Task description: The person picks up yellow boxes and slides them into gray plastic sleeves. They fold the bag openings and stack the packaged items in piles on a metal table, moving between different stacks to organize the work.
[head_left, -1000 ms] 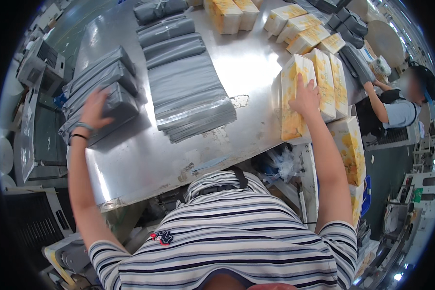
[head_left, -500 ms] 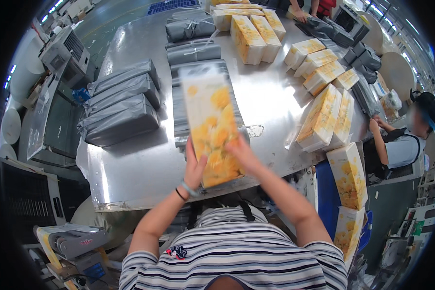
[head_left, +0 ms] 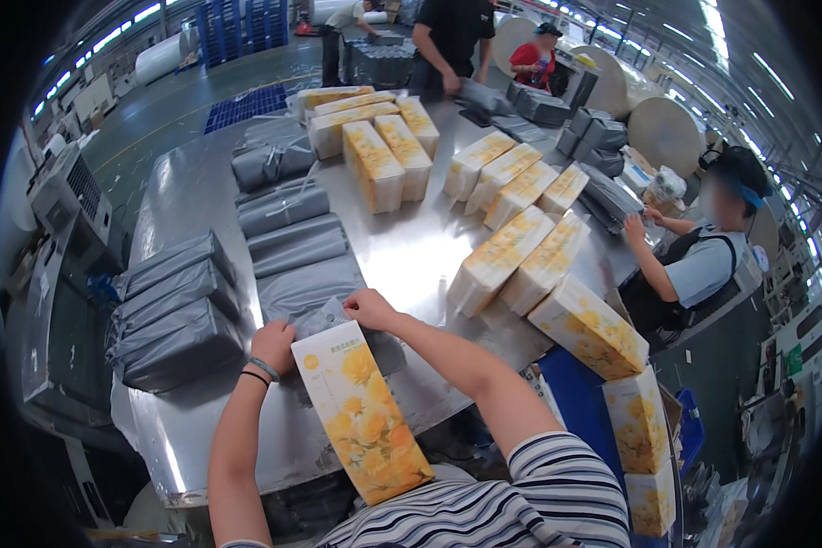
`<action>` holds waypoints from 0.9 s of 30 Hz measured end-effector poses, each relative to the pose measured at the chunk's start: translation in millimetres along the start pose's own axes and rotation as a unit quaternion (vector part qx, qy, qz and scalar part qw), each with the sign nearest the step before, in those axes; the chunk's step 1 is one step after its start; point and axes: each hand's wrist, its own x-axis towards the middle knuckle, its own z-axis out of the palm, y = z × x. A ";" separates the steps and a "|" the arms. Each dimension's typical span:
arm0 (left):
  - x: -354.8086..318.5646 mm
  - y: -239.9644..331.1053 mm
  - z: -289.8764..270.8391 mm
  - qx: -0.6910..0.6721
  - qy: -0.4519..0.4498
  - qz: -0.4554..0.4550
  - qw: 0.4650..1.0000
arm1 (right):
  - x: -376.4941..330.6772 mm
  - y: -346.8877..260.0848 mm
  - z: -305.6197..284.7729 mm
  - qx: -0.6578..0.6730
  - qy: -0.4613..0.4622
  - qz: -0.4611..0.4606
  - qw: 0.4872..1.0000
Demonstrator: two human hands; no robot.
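Observation:
A long white package printed with yellow flowers [head_left: 361,411] lies tilted between the table's near edge and my striped shirt. Translucent greyish plastic film [head_left: 322,317] sticks out at its far end. My right hand [head_left: 371,310] is closed, pinching the film's right side. On the other side, by the package's far left corner, my left hand [head_left: 274,347] has its fingers closed at the film's edge; the fingertips are partly hidden. Just beyond, flat grey plastic bags [head_left: 301,283] lie in an overlapping row on the metal table.
Filled grey bags [head_left: 178,342] stand at the left of the metal table [head_left: 187,434]. Several flowered packages [head_left: 502,256] stand at the right and far side, others over a blue surface [head_left: 566,393]. A co-worker [head_left: 703,247] handles grey bags at right; more people stand farther back.
The package has come toward my body, its near end now at my shirt. Both hands have shifted from its sides to the film at its far end. The view has tilted up and turned.

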 end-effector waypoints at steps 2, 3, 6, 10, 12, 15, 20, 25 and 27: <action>1.4 -3.3 13.7 0.014 0.037 -0.108 0.993 | -8.8 -9.6 -10.4 0.093 0.066 0.026 0.993; -4.4 1.7 17.4 -0.010 0.092 -0.150 0.984 | -21.3 -17.1 -14.9 0.056 0.123 -0.046 0.990; -40.3 34.3 10.3 -0.108 0.293 -0.094 0.945 | -67.1 -36.9 -17.6 0.007 0.253 -0.201 0.946; -70.5 29.8 65.8 -0.139 0.299 -0.079 0.941 | -81.0 -41.7 5.5 0.071 0.206 -0.043 0.975; -53.3 53.0 48.9 -0.197 0.305 -0.166 0.917 | -72.0 -23.5 20.1 0.038 0.171 0.083 0.981; -47.5 43.6 36.6 -0.188 0.131 -0.203 0.952 | -58.8 -8.2 11.1 -0.008 -0.003 0.085 0.996; -146.2 107.5 -15.8 -0.154 -0.284 0.073 0.944 | -204.3 -35.5 -39.1 0.034 -0.368 -0.204 0.906; -122.9 101.9 -13.0 -0.331 -0.127 -0.056 0.933 | -193.9 -63.8 -79.9 0.089 -0.344 0.103 0.929; -128.7 90.6 0.2 -0.250 -0.076 -0.126 0.957 | -200.9 -55.5 -63.5 0.120 -0.314 0.157 0.929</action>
